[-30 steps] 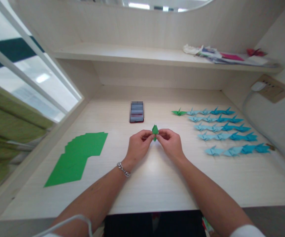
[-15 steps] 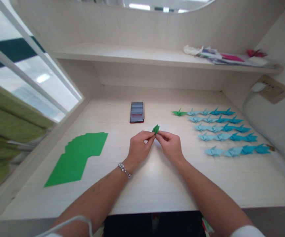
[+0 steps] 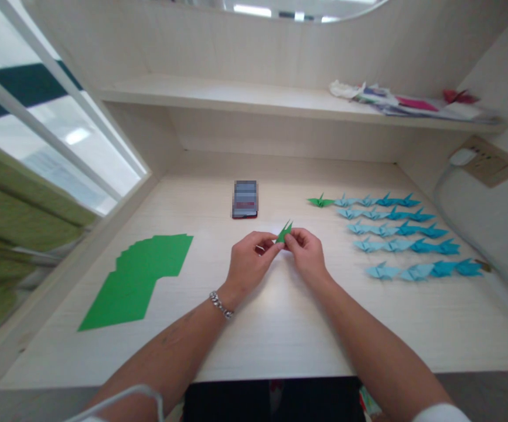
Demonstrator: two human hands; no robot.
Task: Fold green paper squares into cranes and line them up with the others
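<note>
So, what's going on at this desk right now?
A person's left hand and right hand are both pinching a small piece of folded green paper above the desk. Overlapping green sheets lie to the left. On the right, blue paper cranes sit in rows, with one green crane at the left end of the farthest row. A phone lies beyond the hands.

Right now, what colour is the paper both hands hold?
The folded paper is green, head view best.
</note>
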